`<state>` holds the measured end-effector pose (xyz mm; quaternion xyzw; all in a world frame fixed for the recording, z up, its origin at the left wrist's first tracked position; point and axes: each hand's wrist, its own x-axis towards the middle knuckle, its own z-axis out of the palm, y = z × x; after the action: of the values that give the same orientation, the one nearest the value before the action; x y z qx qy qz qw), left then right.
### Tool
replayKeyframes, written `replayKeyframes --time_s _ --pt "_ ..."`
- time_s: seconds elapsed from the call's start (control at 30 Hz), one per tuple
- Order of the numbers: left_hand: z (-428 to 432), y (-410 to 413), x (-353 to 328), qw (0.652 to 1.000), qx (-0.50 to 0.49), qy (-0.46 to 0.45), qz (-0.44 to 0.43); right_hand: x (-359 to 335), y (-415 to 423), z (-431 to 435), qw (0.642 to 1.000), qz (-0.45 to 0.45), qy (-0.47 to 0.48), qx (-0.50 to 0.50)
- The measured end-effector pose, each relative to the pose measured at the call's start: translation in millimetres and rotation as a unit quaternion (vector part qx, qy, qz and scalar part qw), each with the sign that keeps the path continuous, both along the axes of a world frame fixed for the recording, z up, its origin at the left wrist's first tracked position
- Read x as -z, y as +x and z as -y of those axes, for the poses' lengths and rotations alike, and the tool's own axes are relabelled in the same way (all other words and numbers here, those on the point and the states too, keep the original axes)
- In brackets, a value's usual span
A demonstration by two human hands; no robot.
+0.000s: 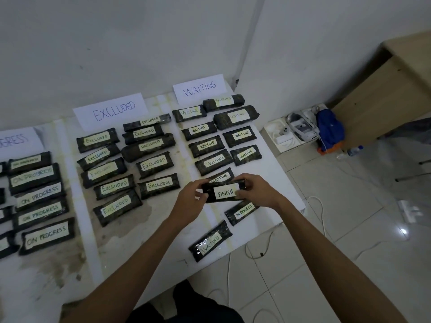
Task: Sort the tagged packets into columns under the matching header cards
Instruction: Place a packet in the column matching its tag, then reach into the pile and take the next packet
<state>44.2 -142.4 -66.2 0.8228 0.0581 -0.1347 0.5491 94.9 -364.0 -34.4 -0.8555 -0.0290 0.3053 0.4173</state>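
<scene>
1. Far left of the WAITING card (199,88), the ON PROGRESS packets (39,193) lie in a column under a header card (16,139) that the frame edge cuts off. Their tags face up so each can be read.
2. Just left of the WAITING card stands the EXCLUDED card (112,110). The EXCLUDED packets (154,163) lie in two rows below it, with a bare strip separating them from the neighbouring columns.
3. Directly below the WAITING card, the WAITING packets (214,162) fill their own column in the same way.
4. Below that column's lower end, the left hand (189,197) pinches the left end of the FINISH packet (225,191), thumb and fingers curled on it.
5. Well below the WAITING card, near the front edge of the table (268,173), a loose WAITING packet (210,241) lies slanted and looks unsorted.
6. The FINISH packet appears lifted, level and tag up, probably for reading. No FINISH card shows, so its column must lie out of view.
7. Below the WAITING card and slightly right, a loose ON PROGRESS packet (242,212) lies far from its own column.
8. The right hand (258,191) grips the FINISH packet's right end likewise.
</scene>
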Motion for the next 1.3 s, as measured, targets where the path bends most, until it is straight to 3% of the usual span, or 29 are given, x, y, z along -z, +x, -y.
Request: replayKeyframes --time_s 0.13,0.2,0.3,0.43,0.5,0.6,0.7,0.83,1.0,1.3 --pt "-6 -6 -6 1.0 -0.013 -0.007 -0.007 -3 -10 -10 0.996 -0.049 0.058 0.051" --pt "-8 -9 -8 0.999 -0.024 -0.02 -0.029 -4 -17 -16 0.998 -0.007 0.036 0.046" --pt "-9 -14 -8 0.997 -0.033 -0.034 -0.058 -2 -27 -25 0.992 0.106 -0.042 -0.045" --pt "-13 -22 -12 0.995 -0.045 -0.048 -0.073 4 -36 -37 0.932 0.262 -0.159 -0.195" --pt "-21 -28 -14 0.995 -0.049 -0.044 -0.081 4 -38 -47 0.893 0.326 -0.206 -0.232" --pt "-39 -39 -19 0.996 -0.054 -0.013 -0.074 0 -43 -66 0.865 0.369 -0.217 -0.262" --pt "-67 -61 -26 0.992 -0.003 0.126 -0.004 -2 -50 -90 0.863 0.374 -0.192 -0.279" --pt "-118 -103 -26 0.95 0.012 0.301 0.085 -5 -63 -135 0.864 0.366 -0.166 -0.303" --pt "-176 -155 -34 0.926 -0.049 0.364 0.089 -10 -88 -201 0.856 0.359 -0.144 -0.344" --pt "-288 -259 -45 0.906 -0.161 0.389 0.039 -12 -150 -342 0.826 0.351 -0.138 -0.419"
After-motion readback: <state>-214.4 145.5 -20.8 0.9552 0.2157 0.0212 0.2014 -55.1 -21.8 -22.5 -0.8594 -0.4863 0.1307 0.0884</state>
